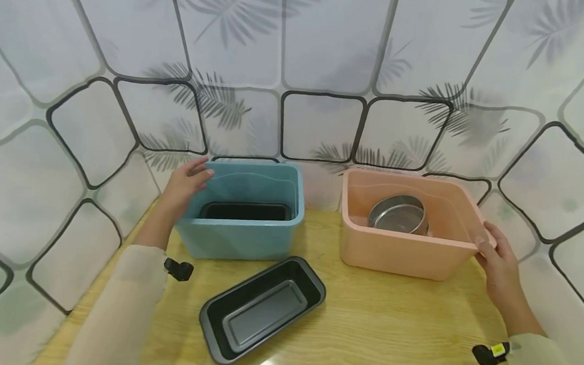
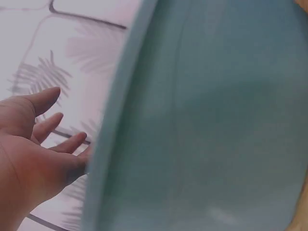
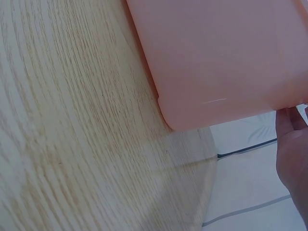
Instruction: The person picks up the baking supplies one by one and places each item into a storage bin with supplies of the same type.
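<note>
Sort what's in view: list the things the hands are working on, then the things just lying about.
In hand:
- blue bin, left hand at its rim
- pink bin, right hand at its corner

Lying about:
- loaf pan on the table
- dark pan inside the blue bin
- round metal tin inside the pink bin

Open gap between blue bin [image 1: 249, 213] and pink bin [image 1: 410, 236]

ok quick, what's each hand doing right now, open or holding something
Left hand: open, fingers fairly straight, resting against the far left corner of the blue bin.
Right hand: thumb over the right rim of the pink bin; fingers hidden, so grip cannot be told.
</note>
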Demonstrator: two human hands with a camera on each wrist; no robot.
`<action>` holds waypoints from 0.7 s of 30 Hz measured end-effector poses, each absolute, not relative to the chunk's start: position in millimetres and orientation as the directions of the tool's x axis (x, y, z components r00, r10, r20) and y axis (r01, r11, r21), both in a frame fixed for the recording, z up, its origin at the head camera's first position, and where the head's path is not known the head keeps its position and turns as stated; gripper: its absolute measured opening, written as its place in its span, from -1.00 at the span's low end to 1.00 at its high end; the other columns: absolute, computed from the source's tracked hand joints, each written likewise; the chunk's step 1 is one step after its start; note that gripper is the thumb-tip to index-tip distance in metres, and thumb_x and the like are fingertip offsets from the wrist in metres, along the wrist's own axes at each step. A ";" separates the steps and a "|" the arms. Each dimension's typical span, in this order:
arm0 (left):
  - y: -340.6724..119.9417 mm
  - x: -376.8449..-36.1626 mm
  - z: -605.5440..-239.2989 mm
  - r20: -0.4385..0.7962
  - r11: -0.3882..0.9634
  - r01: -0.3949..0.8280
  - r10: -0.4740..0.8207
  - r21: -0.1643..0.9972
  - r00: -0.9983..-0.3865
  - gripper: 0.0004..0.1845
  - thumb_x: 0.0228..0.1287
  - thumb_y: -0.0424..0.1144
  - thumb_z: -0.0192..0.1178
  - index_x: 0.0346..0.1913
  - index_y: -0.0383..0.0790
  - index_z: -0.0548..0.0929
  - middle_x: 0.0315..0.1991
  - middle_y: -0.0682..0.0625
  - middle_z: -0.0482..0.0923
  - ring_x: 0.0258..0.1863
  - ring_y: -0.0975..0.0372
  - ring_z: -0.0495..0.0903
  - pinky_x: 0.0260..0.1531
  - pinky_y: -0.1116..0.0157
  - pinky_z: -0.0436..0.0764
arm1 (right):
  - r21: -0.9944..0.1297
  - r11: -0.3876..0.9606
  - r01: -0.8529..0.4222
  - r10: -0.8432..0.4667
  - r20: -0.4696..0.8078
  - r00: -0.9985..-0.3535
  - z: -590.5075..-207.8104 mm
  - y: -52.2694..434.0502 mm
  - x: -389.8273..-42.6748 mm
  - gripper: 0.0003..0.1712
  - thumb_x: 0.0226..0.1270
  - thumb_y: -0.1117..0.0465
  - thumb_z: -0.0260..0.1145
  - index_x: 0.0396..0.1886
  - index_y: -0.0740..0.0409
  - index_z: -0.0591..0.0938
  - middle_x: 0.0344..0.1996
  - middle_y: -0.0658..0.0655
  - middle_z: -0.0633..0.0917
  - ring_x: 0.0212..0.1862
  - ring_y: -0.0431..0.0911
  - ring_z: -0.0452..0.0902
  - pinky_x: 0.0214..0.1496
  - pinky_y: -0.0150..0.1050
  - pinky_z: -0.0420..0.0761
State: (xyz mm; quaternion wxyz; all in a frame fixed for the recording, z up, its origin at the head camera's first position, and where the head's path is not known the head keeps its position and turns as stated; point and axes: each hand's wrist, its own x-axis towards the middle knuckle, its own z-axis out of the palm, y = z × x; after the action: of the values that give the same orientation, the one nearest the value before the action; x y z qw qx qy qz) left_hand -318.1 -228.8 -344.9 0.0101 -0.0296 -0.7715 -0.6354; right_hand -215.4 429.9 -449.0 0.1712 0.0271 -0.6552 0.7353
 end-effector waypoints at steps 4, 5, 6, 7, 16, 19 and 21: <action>-225.4 -304.8 -337.2 0.083 0.220 0.093 0.053 0.971 -0.995 -0.33 0.55 -0.13 0.10 0.60 -0.13 0.15 0.60 -0.16 0.07 0.52 -0.02 0.22 0.50 0.05 0.25 | -0.949 -0.118 -0.294 0.226 0.263 -0.938 -447.7 428.8 -214.8 -0.41 0.59 0.31 0.09 0.54 -0.01 0.30 0.28 -0.06 0.38 0.11 -0.40 0.46 0.03 -0.67 0.52; -223.8 -300.1 -336.0 0.099 0.224 0.108 0.053 0.969 -0.994 -0.33 0.55 -0.12 0.11 0.59 -0.13 0.17 0.59 -0.15 0.10 0.52 -0.01 0.23 0.50 0.05 0.25 | -0.948 -0.122 -0.295 0.224 0.264 -0.938 -447.6 428.5 -214.8 -0.41 0.59 0.31 0.09 0.54 0.00 0.30 0.27 -0.07 0.38 0.10 -0.41 0.46 0.03 -0.67 0.52; -222.2 -294.8 -335.2 0.116 0.225 0.124 0.051 0.966 -0.992 -0.34 0.54 -0.10 0.12 0.58 -0.13 0.19 0.58 -0.14 0.13 0.51 -0.01 0.23 0.50 0.04 0.25 | -0.946 -0.127 -0.297 0.223 0.265 -0.938 -447.6 428.3 -214.9 -0.41 0.59 0.32 0.08 0.54 0.00 0.30 0.27 -0.07 0.39 0.10 -0.41 0.47 0.04 -0.67 0.52; -220.7 -289.5 -334.7 0.132 0.225 0.140 0.049 0.964 -0.990 -0.34 0.53 -0.09 0.13 0.58 -0.13 0.20 0.58 -0.13 0.15 0.52 0.00 0.23 0.50 0.03 0.24 | -0.946 -0.129 -0.299 0.221 0.266 -0.938 -447.5 427.8 -215.0 -0.41 0.59 0.32 0.08 0.54 0.00 0.29 0.27 -0.08 0.39 0.10 -0.41 0.47 0.04 -0.67 0.52; -210.0 -243.6 -342.0 0.209 0.245 0.203 0.003 0.948 -0.978 -0.33 0.48 0.03 0.19 0.54 -0.06 0.30 0.53 -0.03 0.26 0.50 0.07 0.26 0.47 -0.04 0.26 | -0.943 -0.126 -0.309 0.208 0.279 -0.937 -446.7 426.2 -215.3 -0.40 0.60 0.31 0.05 0.56 0.03 0.25 0.35 -0.03 0.33 0.13 -0.40 0.46 0.05 -0.67 0.52; -208.6 -230.6 -350.3 0.209 0.240 0.201 -0.008 0.950 -0.978 -0.33 0.48 0.04 0.18 0.54 -0.05 0.29 0.53 -0.03 0.27 0.50 0.08 0.26 0.47 -0.05 0.27 | -0.942 -0.129 -0.309 0.210 0.279 -0.937 -447.3 425.9 -215.3 -0.40 0.60 0.31 0.05 0.57 0.03 0.25 0.35 -0.04 0.33 0.13 -0.40 0.46 0.05 -0.67 0.51; -208.3 -221.8 -357.4 0.206 0.241 0.195 -0.021 0.951 -0.978 -0.33 0.49 0.04 0.17 0.55 -0.04 0.28 0.52 -0.03 0.27 0.49 0.10 0.27 0.46 -0.03 0.28 | -0.940 -0.137 -0.314 0.213 0.282 -0.936 -448.4 425.3 -215.6 -0.41 0.60 0.31 0.05 0.56 0.04 0.26 0.34 -0.05 0.34 0.13 -0.39 0.46 0.06 -0.66 0.51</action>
State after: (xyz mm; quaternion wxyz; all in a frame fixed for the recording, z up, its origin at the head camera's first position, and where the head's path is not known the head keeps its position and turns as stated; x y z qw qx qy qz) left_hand -221.8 -208.3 -357.4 0.0878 -0.0555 -0.7827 -0.6136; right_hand -215.6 425.3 -448.4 0.1748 0.0400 -0.6332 0.7530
